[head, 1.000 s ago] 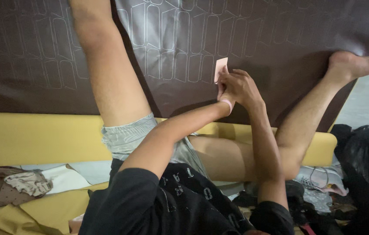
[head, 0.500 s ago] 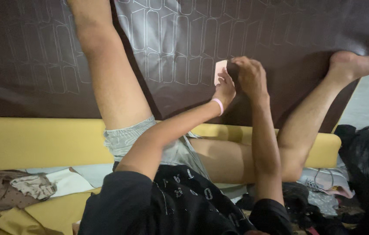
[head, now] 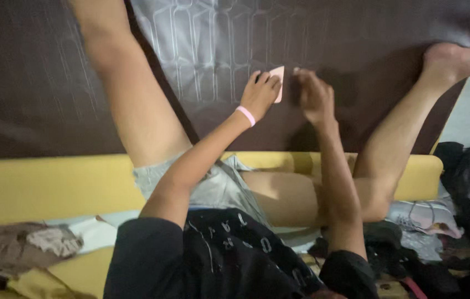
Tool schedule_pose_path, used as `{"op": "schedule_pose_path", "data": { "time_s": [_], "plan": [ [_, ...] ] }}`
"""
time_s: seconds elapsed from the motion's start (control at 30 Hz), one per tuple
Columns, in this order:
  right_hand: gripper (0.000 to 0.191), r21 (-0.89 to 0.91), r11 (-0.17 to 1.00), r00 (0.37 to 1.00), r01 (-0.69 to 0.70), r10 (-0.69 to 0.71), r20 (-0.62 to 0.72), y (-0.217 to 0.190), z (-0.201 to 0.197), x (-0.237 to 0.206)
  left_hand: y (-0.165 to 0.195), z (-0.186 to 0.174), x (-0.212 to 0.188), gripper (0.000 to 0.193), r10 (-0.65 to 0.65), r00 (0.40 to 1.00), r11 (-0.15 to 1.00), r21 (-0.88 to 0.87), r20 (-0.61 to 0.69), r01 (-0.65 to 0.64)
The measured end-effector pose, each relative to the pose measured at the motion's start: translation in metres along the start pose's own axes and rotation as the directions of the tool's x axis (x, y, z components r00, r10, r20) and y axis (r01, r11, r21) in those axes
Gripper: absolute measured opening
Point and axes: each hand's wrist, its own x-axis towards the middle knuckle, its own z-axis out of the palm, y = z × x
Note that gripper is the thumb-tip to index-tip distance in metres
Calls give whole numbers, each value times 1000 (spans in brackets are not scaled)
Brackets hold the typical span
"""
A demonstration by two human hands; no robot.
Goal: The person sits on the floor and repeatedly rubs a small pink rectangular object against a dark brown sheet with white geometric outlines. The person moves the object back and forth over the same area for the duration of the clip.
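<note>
Dark patterned sheet [head: 202, 44], left hand [head: 260, 94] half-hiding pink card [head: 278, 83]

A small pale pink card [head: 278, 83] stands upright at upper centre of the frame, flat against dark patterned fabric [head: 202, 50].

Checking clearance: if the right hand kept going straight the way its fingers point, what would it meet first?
Probably the dark patterned sheet just beyond the right hand; the pink chalk piece sits off to its side. Depth is unclear.
</note>
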Motion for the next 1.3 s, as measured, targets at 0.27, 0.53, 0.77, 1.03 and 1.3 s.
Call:
{"op": "schedule_pose_path", "data": {
  "time_s": [0.27, 0.53, 0.77, 1.03, 1.3],
  "plan": [
    [20, -77, 994, 987, -77, 87, 133, -52, -2, -50, -15, -5, -7, 14, -29, 999, 943, -331, 45, 43],
    [34, 23, 998, 990, -50, 47, 130, -66, -1, -35, -4, -5, -12, 13, -103, 993, 959, -270, -62, 82],
    [47, 74, 978, 980, -197, 193, 54, -32, -3, -47, -6, -4, -9, 17, -84, 990, 965, -257, -114, 52],
    [9, 60, 929, 905, -365, 369, -211, 54, 6, -63, 0, 8, 20, 12, 23, 998, 782, -622, -53, -51],
    [74, -223, 915, 936, -337, 351, 25, 30, 20, -66, -2, -11, -9, 27, 112, 979, 806, -561, -171, -190]
  ]
}}
